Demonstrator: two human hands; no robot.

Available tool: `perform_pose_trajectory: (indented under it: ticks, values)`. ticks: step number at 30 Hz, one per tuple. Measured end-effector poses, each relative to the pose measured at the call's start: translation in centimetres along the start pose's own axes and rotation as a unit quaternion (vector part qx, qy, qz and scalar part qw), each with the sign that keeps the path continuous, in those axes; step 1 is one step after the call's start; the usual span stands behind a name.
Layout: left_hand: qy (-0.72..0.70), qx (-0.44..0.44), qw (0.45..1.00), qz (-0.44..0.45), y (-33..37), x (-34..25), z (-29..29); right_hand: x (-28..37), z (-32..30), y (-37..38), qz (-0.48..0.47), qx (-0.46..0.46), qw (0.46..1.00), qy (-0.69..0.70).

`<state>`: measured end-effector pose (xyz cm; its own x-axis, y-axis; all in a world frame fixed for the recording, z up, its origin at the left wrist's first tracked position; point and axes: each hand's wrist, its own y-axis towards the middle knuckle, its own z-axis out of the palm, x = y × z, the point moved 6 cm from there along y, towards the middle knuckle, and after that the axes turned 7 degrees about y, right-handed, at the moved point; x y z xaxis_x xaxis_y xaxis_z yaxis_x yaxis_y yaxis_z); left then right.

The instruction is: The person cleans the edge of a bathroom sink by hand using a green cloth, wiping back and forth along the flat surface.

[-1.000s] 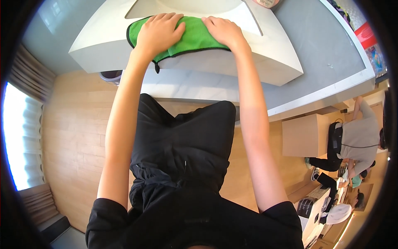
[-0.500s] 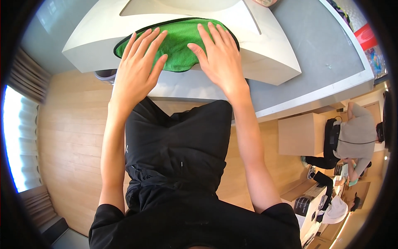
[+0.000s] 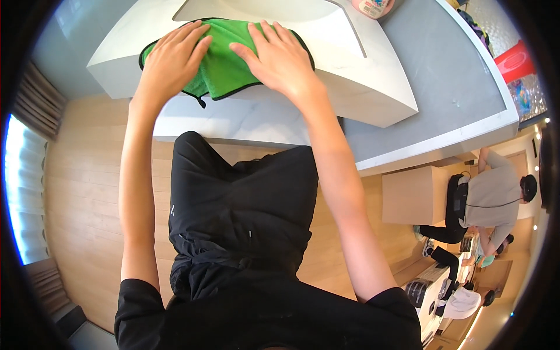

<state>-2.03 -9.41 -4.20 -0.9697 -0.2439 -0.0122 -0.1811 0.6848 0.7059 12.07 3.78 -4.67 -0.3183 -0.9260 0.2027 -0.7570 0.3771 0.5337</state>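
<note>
A green cloth (image 3: 224, 65) with a black edge lies over the front rim of a white sink (image 3: 361, 87), part of it hanging down the front face. My left hand (image 3: 172, 61) rests flat on the cloth's left part, its fingers stretched out. On the right part lies my right hand (image 3: 279, 58), palm down, thumb spread away from the fingers. Both hands press the cloth from above without gripping it. A small black loop dangles from the cloth's lower edge. The basin's hollow is partly cut off at the top of the view.
Right of the sink runs a grey countertop (image 3: 452, 76) with a pink bottle (image 3: 373, 7) at its back. A red object (image 3: 514, 63) stands beyond its far edge. Cardboard boxes (image 3: 414, 195) and other people (image 3: 493, 192) are at the right. A curtain (image 3: 41, 105) hangs at left.
Both hands have slid to the left with the cloth along the sink's rim. The cloth's lower edge has shifted, and its black loop now shows.
</note>
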Motion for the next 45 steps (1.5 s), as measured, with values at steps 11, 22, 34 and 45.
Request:
perform_pose_trajectory:
  ticks: [11,22,34,45]
  values:
    - [-0.018,0.024,0.999,-0.016,-1.4,10.9,-1.8,7.5,7.5,6.7,0.068,0.074,0.993,0.054]
    - [-0.098,0.113,0.989,-0.008,-1.3,12.2,-1.4,8.5,6.7,6.1,0.066,-0.013,0.996,0.057]
    - [-0.066,0.165,0.978,0.112,4.7,-1.3,3.9,-4.3,-1.8,-0.9,0.085,-0.007,0.996,-0.016]
    - [-0.060,0.232,0.960,0.144,9.5,-14.0,10.1,-15.0,-8.0,-6.4,0.121,0.019,0.991,-0.045]
